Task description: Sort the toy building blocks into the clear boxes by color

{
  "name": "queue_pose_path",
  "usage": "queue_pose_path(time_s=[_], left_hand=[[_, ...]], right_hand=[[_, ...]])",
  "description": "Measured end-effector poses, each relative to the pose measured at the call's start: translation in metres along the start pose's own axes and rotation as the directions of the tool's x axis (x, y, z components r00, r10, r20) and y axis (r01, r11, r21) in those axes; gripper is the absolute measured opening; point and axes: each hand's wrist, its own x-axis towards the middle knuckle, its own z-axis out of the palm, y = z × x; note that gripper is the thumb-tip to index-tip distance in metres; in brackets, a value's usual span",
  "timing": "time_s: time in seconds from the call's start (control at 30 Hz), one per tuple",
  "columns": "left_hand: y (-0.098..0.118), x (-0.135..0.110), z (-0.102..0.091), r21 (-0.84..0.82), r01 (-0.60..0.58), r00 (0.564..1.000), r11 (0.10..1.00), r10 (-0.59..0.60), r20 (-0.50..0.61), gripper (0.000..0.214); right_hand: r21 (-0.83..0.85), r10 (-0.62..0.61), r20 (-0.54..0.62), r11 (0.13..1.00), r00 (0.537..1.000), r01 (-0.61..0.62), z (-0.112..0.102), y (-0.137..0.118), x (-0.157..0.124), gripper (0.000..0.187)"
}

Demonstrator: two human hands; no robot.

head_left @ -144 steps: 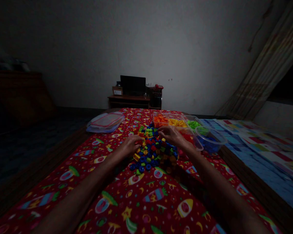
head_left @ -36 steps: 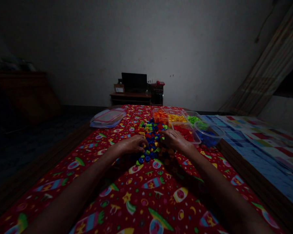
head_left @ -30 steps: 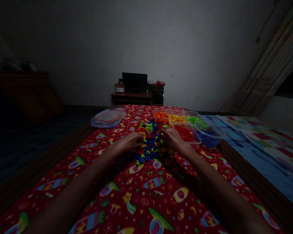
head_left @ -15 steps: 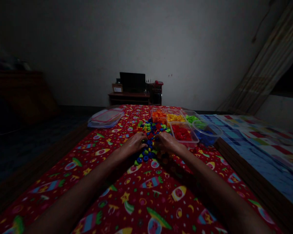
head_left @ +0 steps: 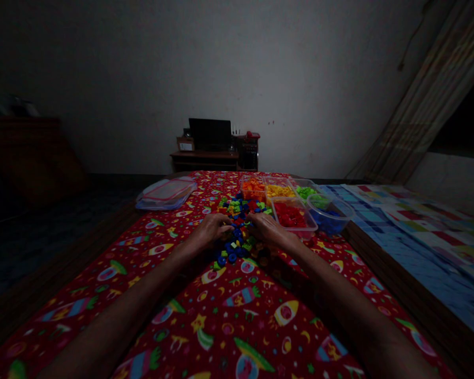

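We have both hands at the loose pile of toy building pieces point(head_left: 237, 247), which lies on the red printed tablecloth point(head_left: 229, 326) between our hands, and also a little in front and nearer to us. Our left hand point(head_left: 211, 230) is at the left side of the pile, with fingers bent and the thumb narrow to them. Our right hand point(head_left: 265, 226) curls down at the right side. For each one, we cannot tell if a piece is already between the fingertips.

The step in hand seems to be picking out pieces from the mixture by colour. The next move calls, we judge, for a small pinch which frees one piece without dragging its neighbours.

About the containers: clear plastic boxes point(head_left: 304, 230) stand beyond and to the right of our right hand. The nearest one holds red pieces point(head_left: 291, 215); behind it are orange pieces point(head_left: 253, 186), yellow pieces point(head_left: 279, 191) and light green pieces point(head_left: 306, 192), apart by colour. Farther right from this hand, a round tub point(head_left: 349, 214) holds blue pieces point(head_left: 329, 223). Beyond our left hand, towards the left, lies a stack of lids point(head_left: 168, 192).
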Motion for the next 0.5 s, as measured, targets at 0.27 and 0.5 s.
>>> queue_pose_path(time_s=[0.27, 0.5], left_hand=[[0.010, 0.001, -0.002, -0.433, 0.202, 0.979, 0.879, -0.181, 0.090, 0.041], [0.021, -0.005, -0.003, -0.509, 0.244, 0.968, 0.826, -0.177, 0.176, 0.043]], right_hand=[[0.389, 0.218, -0.108, 0.907, 0.970, -0.160, -0.005, -0.016, 0.014, 0.023], [0.417, 0.134, -0.028, 0.902, 0.991, -0.110, 0.004, -0.027, 0.014, 0.033]])
